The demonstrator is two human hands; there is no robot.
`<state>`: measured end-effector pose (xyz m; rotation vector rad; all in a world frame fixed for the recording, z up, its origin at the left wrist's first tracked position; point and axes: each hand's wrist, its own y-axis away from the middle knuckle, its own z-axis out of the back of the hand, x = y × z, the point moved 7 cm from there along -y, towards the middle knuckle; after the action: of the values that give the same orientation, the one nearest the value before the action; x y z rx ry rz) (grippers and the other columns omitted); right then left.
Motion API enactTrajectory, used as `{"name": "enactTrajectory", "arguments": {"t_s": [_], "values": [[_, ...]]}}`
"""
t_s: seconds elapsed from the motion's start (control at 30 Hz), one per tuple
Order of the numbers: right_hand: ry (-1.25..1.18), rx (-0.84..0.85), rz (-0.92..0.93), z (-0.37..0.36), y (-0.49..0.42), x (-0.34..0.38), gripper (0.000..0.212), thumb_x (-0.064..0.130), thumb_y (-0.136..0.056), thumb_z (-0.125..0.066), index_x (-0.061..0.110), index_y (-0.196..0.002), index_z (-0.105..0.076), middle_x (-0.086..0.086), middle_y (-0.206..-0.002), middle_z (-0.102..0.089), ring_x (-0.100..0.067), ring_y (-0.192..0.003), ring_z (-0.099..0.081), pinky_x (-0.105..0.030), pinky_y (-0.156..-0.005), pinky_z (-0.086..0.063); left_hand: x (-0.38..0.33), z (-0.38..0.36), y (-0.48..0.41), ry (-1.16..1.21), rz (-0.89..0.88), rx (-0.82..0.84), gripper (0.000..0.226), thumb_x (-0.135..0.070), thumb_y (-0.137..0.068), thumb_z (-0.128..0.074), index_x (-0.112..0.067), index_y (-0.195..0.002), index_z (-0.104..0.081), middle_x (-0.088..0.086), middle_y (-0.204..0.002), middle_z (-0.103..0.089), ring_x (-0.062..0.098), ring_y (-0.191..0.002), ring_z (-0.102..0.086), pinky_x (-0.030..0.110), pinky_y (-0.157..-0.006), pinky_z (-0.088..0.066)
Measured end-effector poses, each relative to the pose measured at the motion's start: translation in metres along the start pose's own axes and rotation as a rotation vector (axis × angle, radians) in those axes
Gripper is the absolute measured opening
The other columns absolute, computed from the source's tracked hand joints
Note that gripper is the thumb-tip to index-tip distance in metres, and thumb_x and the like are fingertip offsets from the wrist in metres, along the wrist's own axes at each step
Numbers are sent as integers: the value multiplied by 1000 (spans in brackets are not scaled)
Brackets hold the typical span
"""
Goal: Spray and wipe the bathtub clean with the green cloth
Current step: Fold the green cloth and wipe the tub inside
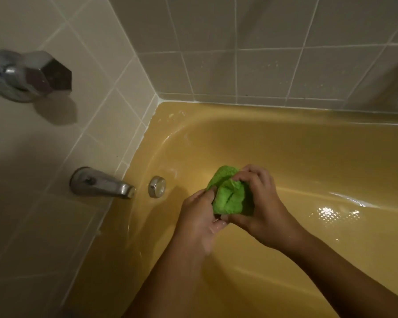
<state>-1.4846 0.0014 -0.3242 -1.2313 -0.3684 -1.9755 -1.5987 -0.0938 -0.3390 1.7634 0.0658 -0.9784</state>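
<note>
Presently, both hands gripped the bunched green cloth (228, 196) above the yellow bathtub (308, 157), right of the spout (101, 183); the left hand (199, 216) pinched its near edge with curled fingers; the right hand (260, 200) curled over its far side; a round overflow plate (157, 186) sat just right of the spout; a chrome handle (28, 74) was mounted well above it.

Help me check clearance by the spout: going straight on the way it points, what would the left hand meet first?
The green cloth, which the left hand grips, then likely the right hand behind it. The spout lies off to the side; depth is unclear.
</note>
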Motion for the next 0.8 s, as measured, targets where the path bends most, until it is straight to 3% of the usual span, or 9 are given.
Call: {"name": "enactTrajectory", "arguments": {"t_s": [0.13, 0.23, 0.33, 0.4, 0.5, 0.6, 0.67, 0.73, 0.8], "values": [[-33, -38, -11, 20, 31, 10, 52, 62, -78, -79, 40, -108, -44, 20, -148, -31, -7, -142, -30, -20, -96, -43, -3, -11, 12, 88, -106, -76, 21, -26, -109, -55, -14, -109, -71, 14, -100, -79, 34, -91, -77, 51, -75, -63], [-122, -83, -67, 32, 52, 16, 41, 72, -82, -67, 41, -100, -48, 25, -135, -47, -5, -133, -43, -15, -90, -43, -8, -13, 20, 110, -187, -111, 21, -29, -108, -55, -21, -125, -66, 8, -106, -78, 28, -91, -77, 40, -65, -62], [-308, -206, -305, 44, 59, 10, 33, 70, -93, -56, 41, -110, -50, 15, -129, -55, -9, -124, -54, -29, -90, -50, -11, -16, 28, 57, -267, -118, 23, -38, -107, -57, -39, -129, -60, 4, -122, -72, 25, -103, -73, 41, -77, -62], [-484, -136, -474, 40, 59, 9, 40, 68, -90, -57, 48, -122, -42, 14, -127, -60, 2, -109, -63, -21, -76, -51, -9, -19, 33, -40, -302, -103, 18, -50, -103, -57, -57, -120, -57, 3, -136, -65, 29, -119, -67, 55, -95, -57], [-683, -76, -570, 38, 58, 15, 48, 52, -93, -63, 53, -134, -38, 16, -115, -67, 12, -88, -68, -11, -59, -53, -11, -28, 43, -107, -341, -87, 20, -58, -99, -55, -61, -119, -51, 3, -138, -62, 30, -122, -64, 60, -98, -55], [-730, -198, -613, 49, 55, 12, 43, 46, -96, -65, 55, -132, -43, 3, -102, -75, -12, -92, -75, -35, -71, -63, -13, -33, 46, -167, -376, -110, 33, -60, -98, -57, -53, -128, -45, 3, -135, -61, 26, -118, -65, 56, -96, -57], [-712, -254, -657, 56, 54, 5, 36, 46, -99, -63, 54, -129, -45, -13, -110, -73, -30, -102, -71, -46, -83, -58, -13, -34, 44, -223, -357, -95, 41, -60, -97, -61, -51, -132, -43, 4, -136, -59, 25, -114, -66, 51, -92, -60], [-708, -260, -658, 61, 53, 1, 34, 42, -101, -62, 58, -127, -45, -17, -113, -71, -35, -105, -69, -53, -92, -56, -10, -36, 41, -239, -291, 3, 55, -50, -96, -70, -49, -141, -39, 3, -133, -64, 21, -109, -71, 41, -82, -61], [-711, -207, -590, 63, 50, 2, 46, 34, -103, -62, 63, -132, -41, -9, -108, -74, -30, -101, -73, -56, -90, -60, -6, -40, 40, -259, -241, 143, 72, -33, -92, -80, -46, -147, -35, -2, -126, -69, 17, -103, -75, 35, -74, -60]]}}
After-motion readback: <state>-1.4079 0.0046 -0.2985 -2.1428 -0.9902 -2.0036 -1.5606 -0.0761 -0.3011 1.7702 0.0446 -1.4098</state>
